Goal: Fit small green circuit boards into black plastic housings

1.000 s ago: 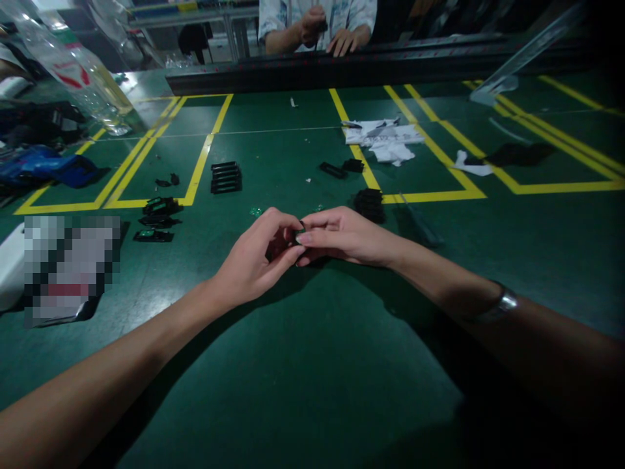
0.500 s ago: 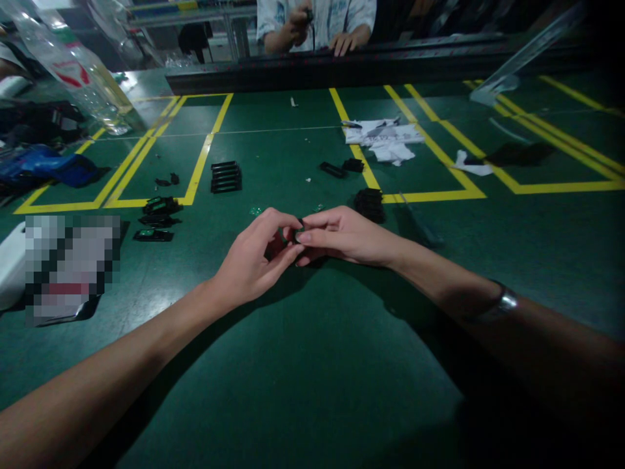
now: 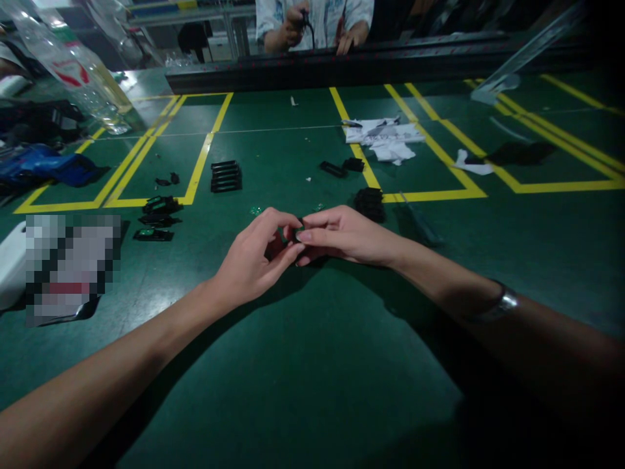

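Between the fingertips of both hands is a small black part with a bit of green, mostly covered by the fingers. My left hand pinches it from the left, and my right hand from the right, thumb on top. Just beyond the hands lie small green circuit boards. A pile of black plastic parts rests beside my right hand. Black housings with green boards in them lie to the left, and a neat row of black frames sits farther back.
Crumpled white paper and two black pieces lie ahead. At left are a pixelated flat object, a blue item and plastic bottles. A black rail crosses the far edge; a co-worker's hands are behind it.
My hands stay nearly in place, with only slight finger movement on the small part. Across the rail, the co-worker's hands have shifted, and a dark cable-like piece now shows in them.
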Demonstrator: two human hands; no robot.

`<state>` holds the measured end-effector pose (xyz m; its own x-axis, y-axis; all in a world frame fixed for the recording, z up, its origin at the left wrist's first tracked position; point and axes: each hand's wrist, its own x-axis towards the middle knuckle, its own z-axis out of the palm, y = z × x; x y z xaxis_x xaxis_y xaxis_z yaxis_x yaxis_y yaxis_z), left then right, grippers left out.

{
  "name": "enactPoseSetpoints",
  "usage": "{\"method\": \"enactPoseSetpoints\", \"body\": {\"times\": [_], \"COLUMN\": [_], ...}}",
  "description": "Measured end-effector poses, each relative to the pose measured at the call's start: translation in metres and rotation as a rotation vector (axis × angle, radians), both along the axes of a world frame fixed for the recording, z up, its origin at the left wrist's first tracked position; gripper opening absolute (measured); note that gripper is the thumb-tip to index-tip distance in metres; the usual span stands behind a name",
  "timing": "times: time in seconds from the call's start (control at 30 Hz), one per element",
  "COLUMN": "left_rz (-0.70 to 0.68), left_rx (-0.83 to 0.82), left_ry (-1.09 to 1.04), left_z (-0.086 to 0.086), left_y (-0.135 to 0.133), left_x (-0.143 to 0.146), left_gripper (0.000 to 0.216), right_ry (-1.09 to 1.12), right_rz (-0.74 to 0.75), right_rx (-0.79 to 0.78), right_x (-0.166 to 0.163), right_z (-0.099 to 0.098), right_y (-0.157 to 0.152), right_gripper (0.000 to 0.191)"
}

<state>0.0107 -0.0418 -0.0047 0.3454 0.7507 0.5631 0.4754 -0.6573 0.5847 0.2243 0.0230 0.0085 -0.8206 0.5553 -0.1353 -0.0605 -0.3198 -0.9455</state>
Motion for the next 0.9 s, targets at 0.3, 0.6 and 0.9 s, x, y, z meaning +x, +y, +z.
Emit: {"method": "enactPoseSetpoints", "body": {"times": [0.3, 0.6, 0.9], "left_rz": [0.000, 0.003, -0.009], "left_rx": [-0.009, -0.047, -0.059], "left_ry": [0.002, -0.022, -0.016], "left_z": [0.0012, 0.0018, 0.0011], "left_y": [0.0002, 0.0009, 0.0020], "left_x": [-0.0001, 0.0007, -0.0001], "left_gripper": [0.025, 0.023, 0.022], "right_ry": [-0.001, -0.011, -0.033], "right_rz": [-0.004, -0.033, -0.084], "right_rx": [0.000, -0.018, 0.031], "right_x": [-0.0004, -0.0016, -0.0042], "right_z": [0.0000, 0.0016, 0.0016], "right_y": [-0.0002, -0.0013, -0.0033], "right_gripper": [0.027, 0.021, 0.024]}}
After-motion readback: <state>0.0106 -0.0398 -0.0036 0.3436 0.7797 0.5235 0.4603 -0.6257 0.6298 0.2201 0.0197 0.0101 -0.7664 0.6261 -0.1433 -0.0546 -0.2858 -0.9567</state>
